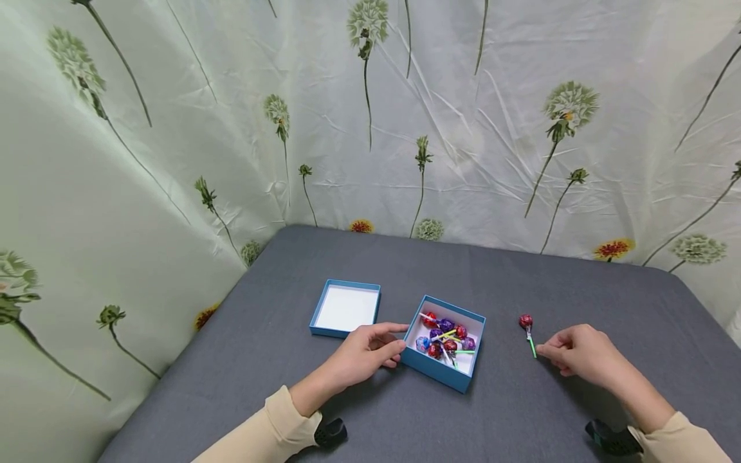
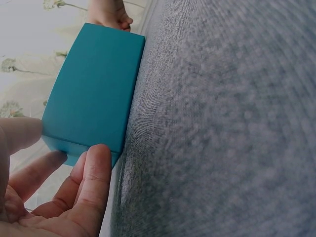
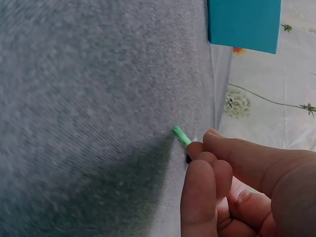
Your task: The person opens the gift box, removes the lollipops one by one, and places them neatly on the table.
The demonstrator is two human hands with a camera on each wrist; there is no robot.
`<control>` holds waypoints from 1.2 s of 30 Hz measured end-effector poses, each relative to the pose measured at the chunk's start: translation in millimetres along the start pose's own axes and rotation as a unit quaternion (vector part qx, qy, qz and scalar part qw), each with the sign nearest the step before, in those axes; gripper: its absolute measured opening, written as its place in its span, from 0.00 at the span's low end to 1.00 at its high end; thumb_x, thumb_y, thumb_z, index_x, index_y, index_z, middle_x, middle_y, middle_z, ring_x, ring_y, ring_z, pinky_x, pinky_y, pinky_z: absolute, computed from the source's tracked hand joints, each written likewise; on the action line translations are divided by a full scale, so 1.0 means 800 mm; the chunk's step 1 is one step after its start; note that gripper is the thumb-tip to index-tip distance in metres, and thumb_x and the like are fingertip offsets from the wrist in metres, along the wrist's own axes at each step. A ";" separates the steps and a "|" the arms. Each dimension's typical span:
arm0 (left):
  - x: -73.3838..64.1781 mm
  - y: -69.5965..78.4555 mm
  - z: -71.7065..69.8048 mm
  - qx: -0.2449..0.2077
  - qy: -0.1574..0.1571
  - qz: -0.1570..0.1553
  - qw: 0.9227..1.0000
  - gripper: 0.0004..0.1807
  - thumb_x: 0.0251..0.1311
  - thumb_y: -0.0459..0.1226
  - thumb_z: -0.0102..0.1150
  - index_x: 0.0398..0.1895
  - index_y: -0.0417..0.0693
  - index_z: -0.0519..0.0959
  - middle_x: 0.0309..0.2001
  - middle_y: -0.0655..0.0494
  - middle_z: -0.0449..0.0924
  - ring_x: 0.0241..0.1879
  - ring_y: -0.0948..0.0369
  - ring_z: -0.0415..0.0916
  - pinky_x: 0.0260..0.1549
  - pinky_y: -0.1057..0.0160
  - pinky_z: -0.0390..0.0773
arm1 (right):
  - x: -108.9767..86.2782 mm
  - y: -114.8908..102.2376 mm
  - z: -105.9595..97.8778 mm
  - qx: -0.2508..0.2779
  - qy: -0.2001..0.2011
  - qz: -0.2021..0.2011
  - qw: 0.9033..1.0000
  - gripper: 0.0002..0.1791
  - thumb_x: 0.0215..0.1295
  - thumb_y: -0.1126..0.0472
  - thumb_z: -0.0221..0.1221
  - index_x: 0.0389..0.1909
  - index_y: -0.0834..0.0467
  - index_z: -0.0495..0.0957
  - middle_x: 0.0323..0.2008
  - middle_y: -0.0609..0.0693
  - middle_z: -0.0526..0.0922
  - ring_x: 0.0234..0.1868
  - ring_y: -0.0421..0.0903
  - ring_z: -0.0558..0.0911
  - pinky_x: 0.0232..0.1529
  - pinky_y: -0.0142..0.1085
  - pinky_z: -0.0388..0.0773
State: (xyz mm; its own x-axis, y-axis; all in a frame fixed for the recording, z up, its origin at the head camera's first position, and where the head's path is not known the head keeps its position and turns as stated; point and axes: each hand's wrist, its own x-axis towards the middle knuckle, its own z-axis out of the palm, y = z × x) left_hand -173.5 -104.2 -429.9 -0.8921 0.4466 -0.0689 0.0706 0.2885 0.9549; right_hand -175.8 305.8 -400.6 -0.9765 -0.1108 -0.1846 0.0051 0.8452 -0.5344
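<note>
A blue open box (image 1: 440,371) holds several wrapped lollipops (image 1: 444,325) in red, purple and blue. My left hand (image 1: 367,350) rests against its left side, fingertips on the wall and right at the rim; in the left wrist view the fingers (image 2: 96,168) lie fairly straight along the box's (image 2: 94,89) end. To the right, a single red lollipop (image 1: 525,321) lies apart on the cloth, its green stick pointing toward me. My right hand (image 1: 585,357) has its thumb and index tips right beside the stick (image 3: 181,134); whether they pinch it, I cannot tell.
A shallow blue lid (image 1: 347,307) with a white inside lies left of the box, just behind my left hand. Dark grey cloth (image 1: 498,263) covers the table. A floral curtain (image 1: 463,128) hangs along the back and left edges.
</note>
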 end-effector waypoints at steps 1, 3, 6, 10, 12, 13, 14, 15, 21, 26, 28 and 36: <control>0.000 0.000 0.000 -0.001 0.000 0.001 1.000 0.22 0.79 0.43 0.62 0.71 0.47 0.80 0.47 0.49 0.89 0.42 0.58 0.88 0.44 0.63 0.91 | 0.000 0.000 -0.001 0.004 -0.001 0.000 1.000 0.15 0.75 0.55 0.66 0.27 0.57 0.83 0.21 0.42 0.77 0.28 0.40 0.82 0.28 0.31 0.82; 0.000 -0.001 0.000 -0.002 0.000 0.002 1.000 0.22 0.79 0.43 0.62 0.71 0.47 0.80 0.47 0.49 0.89 0.42 0.58 0.88 0.44 0.63 0.91 | -0.001 -0.002 -0.004 0.012 -0.004 -0.002 1.000 0.15 0.76 0.55 0.65 0.28 0.58 0.83 0.21 0.42 0.77 0.28 0.41 0.81 0.28 0.31 0.83; 0.000 -0.001 0.000 -0.002 0.000 0.002 1.000 0.23 0.79 0.43 0.62 0.71 0.47 0.80 0.47 0.49 0.89 0.42 0.58 0.88 0.44 0.63 0.91 | -0.001 -0.004 -0.009 0.019 -0.007 -0.008 1.000 0.14 0.77 0.55 0.64 0.31 0.59 0.84 0.22 0.43 0.78 0.27 0.40 0.80 0.28 0.32 0.82; -0.001 0.000 0.000 -0.003 0.000 0.004 1.000 0.23 0.78 0.43 0.62 0.71 0.47 0.79 0.47 0.49 0.89 0.42 0.59 0.88 0.44 0.63 0.91 | -0.002 -0.010 -0.015 0.019 -0.010 -0.016 1.000 0.14 0.77 0.53 0.65 0.33 0.58 0.85 0.21 0.43 0.79 0.25 0.39 0.78 0.26 0.32 0.77; -0.001 0.000 0.000 -0.003 0.000 0.005 1.000 0.23 0.79 0.43 0.62 0.71 0.47 0.79 0.47 0.49 0.89 0.42 0.59 0.87 0.44 0.63 0.91 | -0.002 -0.013 -0.019 0.024 -0.014 -0.019 0.999 0.13 0.77 0.53 0.65 0.34 0.58 0.85 0.21 0.43 0.79 0.25 0.39 0.77 0.27 0.32 0.74; 0.000 -0.001 0.000 -0.003 0.000 0.004 1.000 0.23 0.79 0.43 0.61 0.71 0.47 0.79 0.47 0.49 0.89 0.42 0.59 0.87 0.44 0.63 0.90 | -0.002 -0.015 -0.021 0.026 -0.015 -0.022 0.999 0.13 0.77 0.53 0.65 0.35 0.58 0.85 0.22 0.44 0.79 0.25 0.39 0.77 0.27 0.33 0.73; 0.000 -0.001 0.000 -0.002 -0.001 0.003 1.000 0.23 0.79 0.43 0.61 0.72 0.47 0.79 0.47 0.49 0.89 0.42 0.59 0.87 0.44 0.64 0.90 | -0.002 -0.017 -0.023 0.029 -0.017 -0.025 0.999 0.13 0.77 0.53 0.65 0.36 0.58 0.86 0.22 0.44 0.79 0.25 0.39 0.76 0.27 0.33 0.73; 0.000 -0.001 0.000 -0.002 -0.001 0.002 1.000 0.23 0.79 0.43 0.61 0.72 0.47 0.79 0.47 0.50 0.89 0.42 0.59 0.87 0.44 0.64 0.90 | -0.002 -0.019 -0.025 0.034 -0.019 -0.027 0.999 0.13 0.77 0.53 0.64 0.37 0.59 0.86 0.23 0.44 0.80 0.25 0.39 0.77 0.27 0.33 0.73; 0.001 -0.001 0.000 -0.002 -0.002 -0.001 1.000 0.23 0.79 0.43 0.60 0.72 0.49 0.79 0.47 0.51 0.88 0.42 0.59 0.87 0.44 0.63 0.90 | 0.001 -0.035 -0.036 0.069 -0.031 -0.047 0.996 0.14 0.76 0.54 0.66 0.45 0.62 0.86 0.23 0.45 0.79 0.24 0.38 0.74 0.27 0.33 0.71; 0.000 -0.001 0.000 -0.007 -0.003 0.000 1.000 0.23 0.79 0.43 0.61 0.72 0.49 0.79 0.47 0.50 0.87 0.42 0.59 0.87 0.44 0.63 0.90 | 0.005 -0.051 -0.042 0.090 -0.041 -0.059 0.993 0.15 0.77 0.55 0.65 0.50 0.64 0.86 0.26 0.47 0.82 0.26 0.38 0.76 0.28 0.33 0.73; 0.000 -0.001 0.000 -0.008 -0.003 -0.001 1.000 0.23 0.79 0.43 0.61 0.72 0.49 0.79 0.47 0.50 0.87 0.42 0.59 0.86 0.44 0.63 0.90 | 0.006 -0.057 -0.044 0.093 -0.047 -0.065 0.992 0.16 0.78 0.55 0.64 0.52 0.65 0.85 0.29 0.48 0.85 0.29 0.39 0.78 0.30 0.34 0.77; 0.000 -0.003 -0.001 -0.014 -0.007 -0.007 1.000 0.23 0.79 0.44 0.60 0.72 0.50 0.78 0.47 0.51 0.87 0.42 0.59 0.86 0.45 0.62 0.90 | 0.014 -0.081 -0.042 0.087 -0.063 -0.084 0.991 0.17 0.78 0.55 0.64 0.55 0.65 0.85 0.32 0.48 0.87 0.31 0.38 0.80 0.32 0.33 0.80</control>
State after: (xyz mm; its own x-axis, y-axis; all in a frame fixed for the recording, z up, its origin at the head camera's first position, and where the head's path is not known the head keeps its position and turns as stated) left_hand -174.1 -105.3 -431.9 -0.8869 0.4540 -0.0852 0.0459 0.2701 0.9617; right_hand -194.5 267.4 -340.5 -0.9321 -0.3162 -0.1763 -0.1079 0.7074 -0.6985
